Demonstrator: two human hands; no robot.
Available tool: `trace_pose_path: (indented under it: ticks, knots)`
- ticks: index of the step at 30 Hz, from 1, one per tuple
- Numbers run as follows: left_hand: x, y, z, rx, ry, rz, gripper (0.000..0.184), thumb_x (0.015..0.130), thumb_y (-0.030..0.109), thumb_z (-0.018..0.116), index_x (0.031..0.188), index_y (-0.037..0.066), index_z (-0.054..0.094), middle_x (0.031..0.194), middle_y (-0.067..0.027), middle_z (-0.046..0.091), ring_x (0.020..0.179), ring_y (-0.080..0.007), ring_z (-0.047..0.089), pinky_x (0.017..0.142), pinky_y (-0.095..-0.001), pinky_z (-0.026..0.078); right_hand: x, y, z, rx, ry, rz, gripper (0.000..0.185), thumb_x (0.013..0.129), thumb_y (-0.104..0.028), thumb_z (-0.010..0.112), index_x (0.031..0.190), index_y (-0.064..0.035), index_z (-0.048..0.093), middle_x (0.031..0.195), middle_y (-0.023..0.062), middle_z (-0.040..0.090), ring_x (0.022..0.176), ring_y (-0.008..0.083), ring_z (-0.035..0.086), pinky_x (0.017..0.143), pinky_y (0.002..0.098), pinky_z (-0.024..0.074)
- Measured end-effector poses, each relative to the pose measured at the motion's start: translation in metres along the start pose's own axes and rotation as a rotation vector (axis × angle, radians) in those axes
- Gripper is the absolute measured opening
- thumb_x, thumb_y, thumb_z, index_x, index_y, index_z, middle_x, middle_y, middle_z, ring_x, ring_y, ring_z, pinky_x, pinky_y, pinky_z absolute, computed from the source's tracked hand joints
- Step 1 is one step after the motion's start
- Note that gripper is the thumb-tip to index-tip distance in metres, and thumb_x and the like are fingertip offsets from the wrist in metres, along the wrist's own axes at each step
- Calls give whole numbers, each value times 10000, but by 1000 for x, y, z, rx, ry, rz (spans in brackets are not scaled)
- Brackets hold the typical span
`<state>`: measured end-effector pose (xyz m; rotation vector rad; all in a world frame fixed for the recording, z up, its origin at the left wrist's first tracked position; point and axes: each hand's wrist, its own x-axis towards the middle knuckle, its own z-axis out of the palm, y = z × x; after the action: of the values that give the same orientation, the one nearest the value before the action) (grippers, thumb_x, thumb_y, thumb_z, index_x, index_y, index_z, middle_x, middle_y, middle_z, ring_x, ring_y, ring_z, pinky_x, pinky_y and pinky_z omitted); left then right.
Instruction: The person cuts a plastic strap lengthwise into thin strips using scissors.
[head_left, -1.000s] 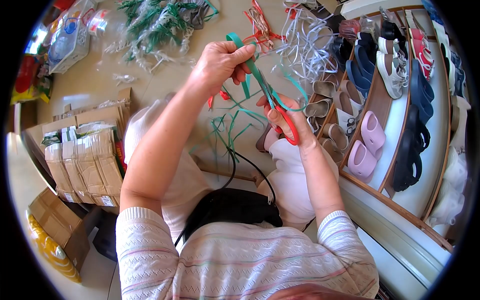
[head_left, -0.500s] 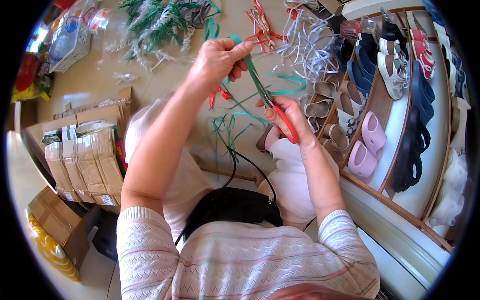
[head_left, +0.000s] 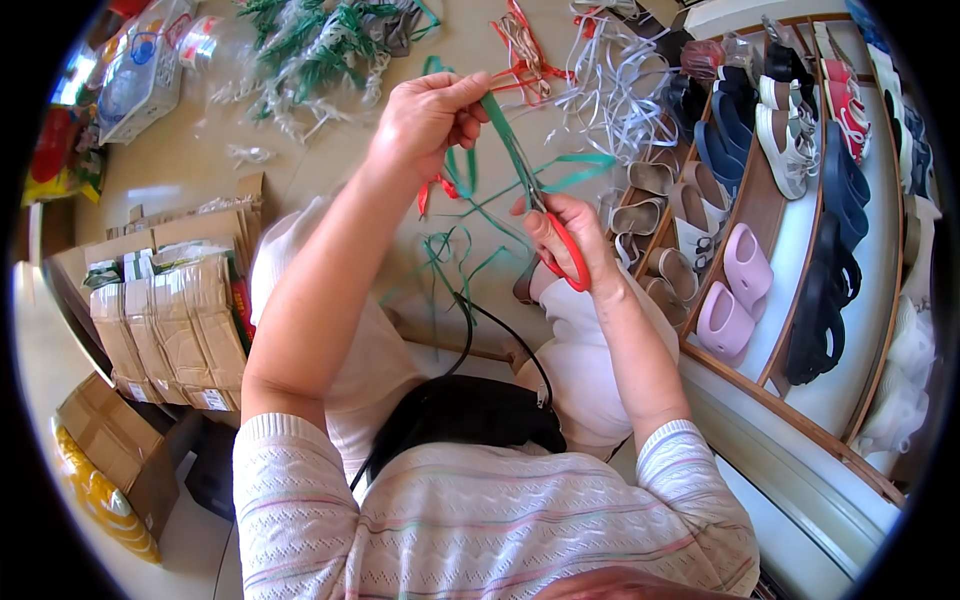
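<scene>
Out in front of me, my left hand (head_left: 432, 115) is closed in a pinch on a green plastic strap (head_left: 503, 122). My right hand (head_left: 578, 238) grips a pair of red-handled scissors (head_left: 568, 250), with its fingers around the handles. The scissor blades point up and to the left, lying along the strap between my two hands. Whether the blades are apart is hard to make out. A loop of the green strap curls to the right above my right hand. Thin green strips (head_left: 455, 255) hang in a tangle below, over the floor between my knees.
White strips (head_left: 620, 90) and a red string bundle (head_left: 525, 55) lie on the floor ahead. Further left is a green and white pile (head_left: 310, 70). A shoe rack (head_left: 745, 210) with several shoes stands right. Flattened cardboard (head_left: 170, 320) is at the left. A black bag (head_left: 460, 415) rests on my lap.
My left hand has moved slightly left and its hold on the strap has shifted. The scissors have moved a little left, staying along the strap. The strap's loose loop has changed shape.
</scene>
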<state>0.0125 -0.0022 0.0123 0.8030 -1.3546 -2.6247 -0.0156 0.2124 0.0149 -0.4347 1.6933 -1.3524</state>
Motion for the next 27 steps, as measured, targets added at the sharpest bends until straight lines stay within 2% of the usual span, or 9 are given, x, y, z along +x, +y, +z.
trace_pose_path:
  ticks: [3,6,9,12,18,21,24,27]
  knots:
    - [-7,-8,9,6,-9,-10,213,800,222,657,726,37,582,620,-37,568,462,-77,479,431,-200,391,2,1,-1,57,34,-55,346,816,-336,630,942,-19,572,557,-65,421,464,35,381,420,184,289]
    - [-8,-8,12,25,52,-24,215,790,213,668,725,25,587,614,-38,570,449,-71,480,419,-197,389,3,-4,1,-69,46,-113,325,822,-325,627,932,-24,574,570,-69,427,485,36,389,427,186,289]
    - [-8,-8,13,59,41,16,209,790,206,669,733,19,594,602,-40,569,441,-71,481,410,-196,385,6,0,2,-203,118,-262,306,827,-319,623,928,-33,579,574,-73,431,472,26,370,422,181,276]
    - [-9,-7,15,97,32,43,212,789,204,670,737,11,598,592,-42,568,431,-71,478,404,-193,382,0,-13,2,-114,95,-83,235,803,-238,666,863,-27,581,645,-62,475,577,32,397,523,175,338]
    - [-8,-5,13,-15,13,-40,188,794,177,658,761,3,595,616,-34,554,464,-77,481,431,-199,392,-1,-12,5,-28,110,-11,221,795,-227,675,827,-29,583,660,-62,482,582,28,395,518,175,326]
    - [0,-8,5,-307,3,-127,152,806,150,637,778,7,592,631,-21,539,498,-87,489,459,-206,398,-2,-13,6,-73,91,3,225,794,-235,676,824,-33,581,656,-67,479,577,27,392,512,172,314]
    - [4,-7,3,-378,36,-119,119,807,118,630,773,18,575,636,-8,528,515,-95,496,476,-214,403,-1,-6,7,57,66,5,228,799,-243,669,832,-35,582,646,-71,471,568,26,390,502,171,308]
    - [4,-7,5,-324,34,-29,109,798,92,635,756,31,555,632,-9,529,515,-96,500,488,-221,411,-2,-10,6,41,62,62,227,805,-246,662,840,-36,581,648,-72,472,557,26,389,491,174,308]
